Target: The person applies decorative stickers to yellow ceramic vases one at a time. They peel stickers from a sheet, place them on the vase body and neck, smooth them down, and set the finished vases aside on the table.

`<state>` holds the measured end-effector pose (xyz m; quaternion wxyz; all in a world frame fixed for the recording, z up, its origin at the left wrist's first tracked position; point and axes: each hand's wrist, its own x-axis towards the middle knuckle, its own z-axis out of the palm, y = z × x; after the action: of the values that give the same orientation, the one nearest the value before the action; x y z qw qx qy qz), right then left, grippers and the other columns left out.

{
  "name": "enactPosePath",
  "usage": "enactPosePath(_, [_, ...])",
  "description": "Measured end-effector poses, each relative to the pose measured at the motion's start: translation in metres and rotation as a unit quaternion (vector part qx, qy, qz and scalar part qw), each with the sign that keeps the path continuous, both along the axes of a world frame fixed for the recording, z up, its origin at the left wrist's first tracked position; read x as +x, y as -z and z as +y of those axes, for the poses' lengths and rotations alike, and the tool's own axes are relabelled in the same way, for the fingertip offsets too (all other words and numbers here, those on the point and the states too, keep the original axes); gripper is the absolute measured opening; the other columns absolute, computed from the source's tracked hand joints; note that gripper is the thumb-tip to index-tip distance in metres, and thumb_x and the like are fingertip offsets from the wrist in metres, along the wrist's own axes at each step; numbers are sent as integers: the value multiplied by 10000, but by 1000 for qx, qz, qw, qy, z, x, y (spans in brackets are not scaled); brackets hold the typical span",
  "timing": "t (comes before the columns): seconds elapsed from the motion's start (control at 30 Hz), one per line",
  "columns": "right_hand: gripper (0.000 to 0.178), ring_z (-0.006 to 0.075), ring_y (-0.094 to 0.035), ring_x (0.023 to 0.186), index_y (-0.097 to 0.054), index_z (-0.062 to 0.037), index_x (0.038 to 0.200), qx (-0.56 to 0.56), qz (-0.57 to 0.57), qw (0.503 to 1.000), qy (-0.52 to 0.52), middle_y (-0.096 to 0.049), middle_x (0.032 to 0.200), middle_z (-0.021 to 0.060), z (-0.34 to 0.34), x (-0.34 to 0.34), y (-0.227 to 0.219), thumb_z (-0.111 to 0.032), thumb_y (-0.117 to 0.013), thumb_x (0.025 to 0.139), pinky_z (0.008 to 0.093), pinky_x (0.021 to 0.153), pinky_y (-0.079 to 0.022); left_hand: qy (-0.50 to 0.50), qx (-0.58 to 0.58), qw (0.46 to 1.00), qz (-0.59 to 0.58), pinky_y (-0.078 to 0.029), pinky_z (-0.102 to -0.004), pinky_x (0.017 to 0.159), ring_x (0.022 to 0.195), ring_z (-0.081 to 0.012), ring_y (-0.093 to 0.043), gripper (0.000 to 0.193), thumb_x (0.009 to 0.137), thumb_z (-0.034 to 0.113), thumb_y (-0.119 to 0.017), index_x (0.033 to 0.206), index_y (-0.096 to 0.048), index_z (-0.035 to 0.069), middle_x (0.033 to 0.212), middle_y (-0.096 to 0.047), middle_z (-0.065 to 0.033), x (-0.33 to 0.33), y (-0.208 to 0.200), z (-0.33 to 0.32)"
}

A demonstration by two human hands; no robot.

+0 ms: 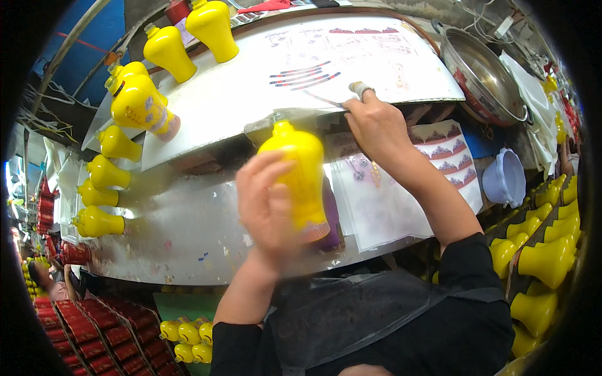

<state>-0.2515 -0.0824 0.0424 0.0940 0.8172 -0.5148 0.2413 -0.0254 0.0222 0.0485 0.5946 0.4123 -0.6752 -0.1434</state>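
A yellow bottle-shaped vase (295,169) with a narrow clear-tipped neck and a patterned band at its base stands in front of me at the bench. My left hand (266,200) lies over its left side, fingers across the yellow surface; motion blur hides how firmly they hold. My right hand (376,122) is closed in a pinch at the edge of the white board (232,94), with a pale wrap on one finger. From its fingertips a thin dark curved decal strip (323,99) reaches left. Several similar red-and-dark strips (305,75) lie on the board just beyond.
Several yellow vases (169,53) line the board's left side and the bench's left end. Printed decal sheets (442,153) lie right of my vase. A large metal pan (486,72) and a pale blue basin (503,178) are at the right. Racks of yellow vases (545,260) stand lower right.
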Motion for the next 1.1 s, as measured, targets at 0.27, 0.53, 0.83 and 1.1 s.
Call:
enactPosePath(0.27, [35, 343, -699, 700, -629, -47, 845, -92, -51, 991, -78, -686, 997, 198, 11, -8, -8, -70, -654, 844, 422, 599, -573, 259, 432, 799, 329, -467, -360, 1004, 1132, -219, -579, 459, 1091, 290, -450, 1435, -519, -7, 1380, -565, -140, -53, -24, 17])
enactPosePath(0.53, [174, 199, -639, 595, -730, -50, 983, -140, 52, 981, -126, -612, 743, 85, 83, -33, -32, -43, -707, 810, 306, 505, -503, 268, 463, 670, 514, -465, -348, 938, 1034, -181, -569, 355, 1063, 330, -585, 1290, -605, 58, 1183, -623, -44, -83, -7, -20])
enactPosePath(0.83, [223, 204, -601, 584, -765, -79, 1095, 19, -175, 982, -67, -652, 833, 115, 107, -50, -21, -154, -764, 885, 310, 555, -500, 164, 366, 834, 378, -457, -220, 781, 835, -54, -561, 229, 998, 219, -716, 1127, -755, 34, 955, -686, 29, -81, -20, -3])
enactPosePath(1.1, [283, 86, -631, 886, -729, -33, 1183, 417, -465, 758, -188, -701, 1013, 67, 85, -15, -42, -228, -656, 991, 244, 774, -508, 101, 269, 934, 212, -505, -261, 821, 893, -92, -625, 199, 982, 131, -706, 1106, -758, -16, 959, -704, -33, -56, -28, 6])
